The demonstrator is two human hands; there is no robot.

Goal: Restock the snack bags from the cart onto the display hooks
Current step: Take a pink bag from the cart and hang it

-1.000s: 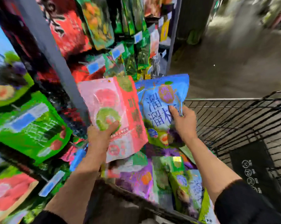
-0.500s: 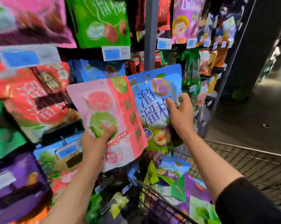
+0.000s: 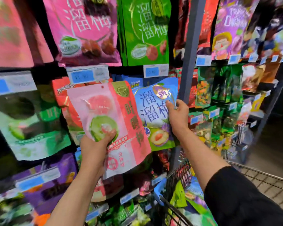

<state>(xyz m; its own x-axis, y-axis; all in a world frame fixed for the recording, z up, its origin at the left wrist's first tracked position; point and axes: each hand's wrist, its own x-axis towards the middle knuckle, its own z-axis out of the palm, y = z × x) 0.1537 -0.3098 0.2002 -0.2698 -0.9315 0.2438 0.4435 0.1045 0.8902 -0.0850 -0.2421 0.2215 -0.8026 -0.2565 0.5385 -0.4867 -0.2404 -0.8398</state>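
The left hand [image 3: 96, 144] gripped a pink bag [image 3: 111, 126] low on its face, thumb over the green fruit print and fingers curled behind. The right hand [image 3: 178, 116] pinched a blue bag [image 3: 153, 115] by its right edge, thumb on the front, just right of the pink one. Both bags were held up against the display, the pink one overlapping the blue one's left side.

Each bag looked like a light, glossy film pouch: soft and crinkly, probably slick under the fingers, and likely to flop if held by one corner. A hold on the sealed top strip, beside the hang hole, would probably steer it best onto a hook; the present low and side grips suit carrying more than threading.

Both bags stood roughly upright, long axis near vertical, top seals away from the wrists. The pink bag leaned with its top to the left; the blue one tilted slightly the other way. A small hole showed near the pink bag's top edge. No hook was plainly visible behind them.

Below the right forearm, the cart [image 3: 178, 176] held more bags.
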